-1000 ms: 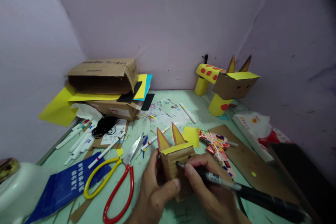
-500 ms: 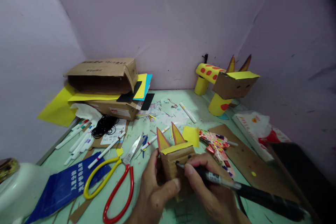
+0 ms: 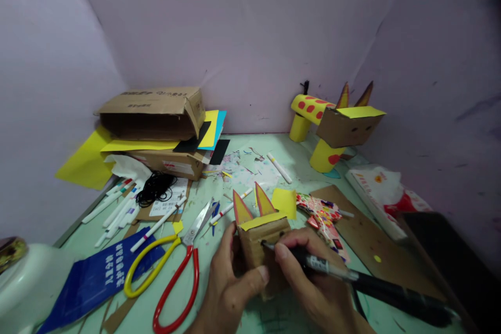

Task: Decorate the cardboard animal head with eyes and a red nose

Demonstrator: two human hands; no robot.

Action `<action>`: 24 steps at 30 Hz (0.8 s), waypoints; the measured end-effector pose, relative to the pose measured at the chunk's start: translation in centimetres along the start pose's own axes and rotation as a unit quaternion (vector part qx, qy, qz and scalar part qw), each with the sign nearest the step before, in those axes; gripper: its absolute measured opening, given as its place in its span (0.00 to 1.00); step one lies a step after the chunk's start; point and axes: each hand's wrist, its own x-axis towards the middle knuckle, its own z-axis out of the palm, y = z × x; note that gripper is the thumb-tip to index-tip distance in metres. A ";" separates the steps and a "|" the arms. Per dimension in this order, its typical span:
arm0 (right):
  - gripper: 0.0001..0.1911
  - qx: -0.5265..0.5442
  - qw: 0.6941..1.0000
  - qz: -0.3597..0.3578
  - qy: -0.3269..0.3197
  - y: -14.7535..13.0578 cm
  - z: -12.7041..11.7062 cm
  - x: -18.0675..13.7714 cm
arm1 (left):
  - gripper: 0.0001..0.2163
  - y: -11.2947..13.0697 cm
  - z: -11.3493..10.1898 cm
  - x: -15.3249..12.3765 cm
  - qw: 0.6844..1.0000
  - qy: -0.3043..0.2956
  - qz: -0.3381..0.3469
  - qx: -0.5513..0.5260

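Note:
A small cardboard box (image 3: 258, 250) has a yellow strip on top and two pointed yellow ears edged in red. My left hand (image 3: 230, 282) is wrapped round its left side, thumb across the front. In my right hand (image 3: 313, 276) is a black pen (image 3: 332, 271), its tip touching the front of the box by a dark spot. A second dark spot shows near the box's upper right edge. Red-and-yellow scissors (image 3: 188, 245) lie spread left of my left hand. The lower right of the box is hidden by my right hand.
At the back right stands a cardboard-and-yellow-paper animal (image 3: 348, 125). Cardboard boxes (image 3: 152, 104) with coloured paper are stacked at the back left. White markers (image 3: 121, 214), black cord (image 3: 156, 188) and a blue packet (image 3: 102, 276) lie left; a cardboard sheet (image 3: 376, 240) lies right.
Almost nothing differs. Both hands keep their hold, and the pen tip stays at the dark spot on the box front; the whole view has shifted very slightly.

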 end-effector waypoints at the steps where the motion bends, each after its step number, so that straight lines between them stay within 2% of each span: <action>1: 0.07 -0.004 1.000 0.007 0.005 0.0 0.1 0.0 | 0.29 0.0 0.0 0.0 1.000 -0.001 0.000 -0.002; 6: 0.07 -0.003 0.998 0.035 0.054 0.1 0.3 -0.1 | 0.29 0.0 0.0 0.0 1.000 0.000 -0.007 -0.004; 14: 0.07 -0.018 1.000 -0.013 0.019 0.3 -0.1 -0.1 | 0.30 0.1 0.0 0.0 1.000 0.009 -0.011 -0.003; 24: 0.07 -0.002 0.999 0.031 0.040 0.0 0.3 -0.2 | 0.30 0.0 0.1 0.0 1.000 0.010 -0.007 -0.007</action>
